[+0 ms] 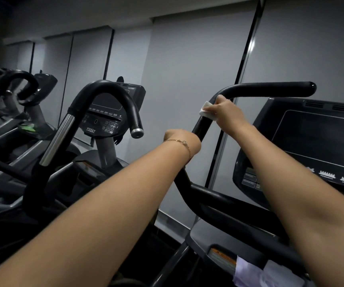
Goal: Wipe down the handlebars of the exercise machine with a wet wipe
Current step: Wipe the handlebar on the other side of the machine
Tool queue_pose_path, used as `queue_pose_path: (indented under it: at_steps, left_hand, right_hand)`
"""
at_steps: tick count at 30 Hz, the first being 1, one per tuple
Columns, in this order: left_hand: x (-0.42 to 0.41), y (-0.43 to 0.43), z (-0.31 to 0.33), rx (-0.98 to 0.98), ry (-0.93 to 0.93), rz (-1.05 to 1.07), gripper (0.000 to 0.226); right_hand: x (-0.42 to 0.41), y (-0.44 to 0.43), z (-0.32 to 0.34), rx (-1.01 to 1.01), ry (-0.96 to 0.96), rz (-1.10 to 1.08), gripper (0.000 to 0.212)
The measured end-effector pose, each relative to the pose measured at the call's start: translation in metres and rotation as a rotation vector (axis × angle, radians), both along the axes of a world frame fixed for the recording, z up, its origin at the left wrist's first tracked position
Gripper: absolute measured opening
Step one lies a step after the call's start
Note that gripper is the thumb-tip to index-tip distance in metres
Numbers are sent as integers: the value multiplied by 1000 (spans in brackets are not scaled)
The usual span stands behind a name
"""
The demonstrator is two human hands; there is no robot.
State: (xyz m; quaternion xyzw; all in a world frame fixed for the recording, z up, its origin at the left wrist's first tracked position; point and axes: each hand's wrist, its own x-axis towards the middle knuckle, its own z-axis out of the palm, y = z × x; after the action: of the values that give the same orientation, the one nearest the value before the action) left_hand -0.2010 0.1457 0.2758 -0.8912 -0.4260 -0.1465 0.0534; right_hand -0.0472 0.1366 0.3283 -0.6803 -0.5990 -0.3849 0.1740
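White wet wipe (pixel 205 110) was pressed to the black handlebar (pixel 270 89) by the right hand (pixel 226 112), whose fingers curled round wipe and bar just below the bend. From there the bar's long axis ran up, then level to the right to a capped end. Downward it sloped to the left hand (pixel 178 139), which met the bar lower. Its fingers were hidden, so I cannot tell its grip.
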Motion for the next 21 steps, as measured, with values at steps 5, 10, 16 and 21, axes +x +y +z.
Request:
queue_pose_path:
  at_steps: [5,10,16,21]
  left_hand:
    - [-24,2,4,-56,129,-17,41]
    - [-33,6,3,-83,75,-56,45]
    - [-37,9,3,-178,26,-54,44]
    - [-38,-3,-5,-64,-26,-42,30]
  right_hand:
    - [-8,4,-19,-48,-87,34,19]
    - [-15,2,0,-120,-182,-89,26]
    - [-22,2,-33,-119,-195,-83,25]
    - [-25,-4,-30,-119,-147,-79,30]
